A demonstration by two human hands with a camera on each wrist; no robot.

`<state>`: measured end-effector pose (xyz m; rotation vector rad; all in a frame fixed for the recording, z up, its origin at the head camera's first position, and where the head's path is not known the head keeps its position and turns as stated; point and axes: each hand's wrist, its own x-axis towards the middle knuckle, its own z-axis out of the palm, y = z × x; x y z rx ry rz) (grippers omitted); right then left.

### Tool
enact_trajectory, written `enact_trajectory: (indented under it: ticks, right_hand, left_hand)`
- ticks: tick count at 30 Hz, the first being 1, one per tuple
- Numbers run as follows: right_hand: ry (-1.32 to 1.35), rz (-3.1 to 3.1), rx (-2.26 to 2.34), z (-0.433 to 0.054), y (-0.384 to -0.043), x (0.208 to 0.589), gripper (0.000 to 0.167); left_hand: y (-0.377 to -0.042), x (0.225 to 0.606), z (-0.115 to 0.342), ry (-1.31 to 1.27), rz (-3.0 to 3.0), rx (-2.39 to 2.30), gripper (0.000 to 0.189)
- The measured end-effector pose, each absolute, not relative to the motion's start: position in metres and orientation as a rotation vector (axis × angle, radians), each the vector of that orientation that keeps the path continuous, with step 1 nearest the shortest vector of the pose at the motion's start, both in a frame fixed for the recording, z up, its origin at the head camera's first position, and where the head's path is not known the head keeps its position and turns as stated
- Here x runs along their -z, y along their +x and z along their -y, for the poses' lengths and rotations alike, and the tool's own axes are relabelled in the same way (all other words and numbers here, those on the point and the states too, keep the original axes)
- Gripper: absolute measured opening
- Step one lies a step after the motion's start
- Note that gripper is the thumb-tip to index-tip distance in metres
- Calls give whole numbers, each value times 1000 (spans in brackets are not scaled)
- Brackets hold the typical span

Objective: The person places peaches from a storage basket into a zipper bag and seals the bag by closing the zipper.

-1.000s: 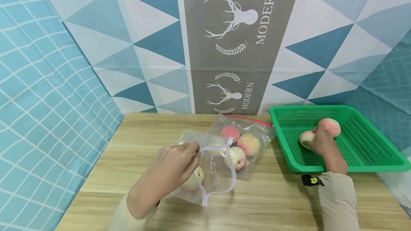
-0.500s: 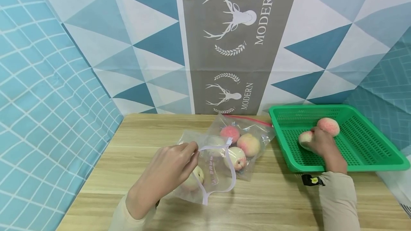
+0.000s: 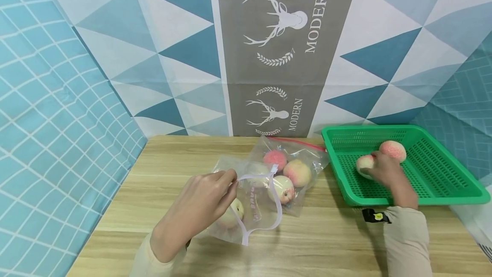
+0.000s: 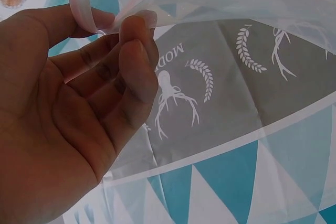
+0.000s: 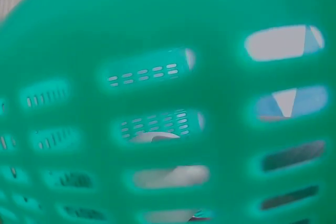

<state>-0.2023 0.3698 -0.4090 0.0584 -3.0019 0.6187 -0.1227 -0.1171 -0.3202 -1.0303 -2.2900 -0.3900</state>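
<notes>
At the left, my left hand (image 3: 201,198) pinches the white zip rim of a clear zip bag (image 3: 255,230), whose mouth gapes to the right. A pale peach (image 3: 238,208) shows inside it, partly behind the hand. The left wrist view shows the bag's rim (image 4: 210,9) between thumb and fingertips. In the green basket (image 3: 442,202), my right hand (image 3: 386,172) grips a pale peach (image 3: 363,165) with fingers and thumb. A pinker peach (image 3: 393,151) lies just behind that hand. The basket wall (image 5: 157,30) hides most of the right hand in the right wrist view.
A second zip bag (image 3: 313,157) with a red zip lies behind the first, against the basket's left side. Several peaches, one of them yellowish (image 3: 297,173), are in it. The wooden table (image 3: 307,243) ends at a patterned backdrop (image 3: 184,54).
The right hand and the peach in its fingers have shifted very slightly to the left inside the basket. The left hand keeps its hold on the bag's rim.
</notes>
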Motion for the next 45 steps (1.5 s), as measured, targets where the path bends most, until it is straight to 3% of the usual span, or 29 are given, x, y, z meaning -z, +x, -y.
enact_trajectory:
  ticks: [27, 45]
  right_hand:
    - [39, 2717, -621, -332, -168, 349, 66]
    - [416, 2421, -591, -280, -142, 320, 73]
  left_hand:
    - [-124, 320, 117, -1024, 2312, 397, 17]
    - [-123, 320, 119, -1023, 2320, 400, 18]
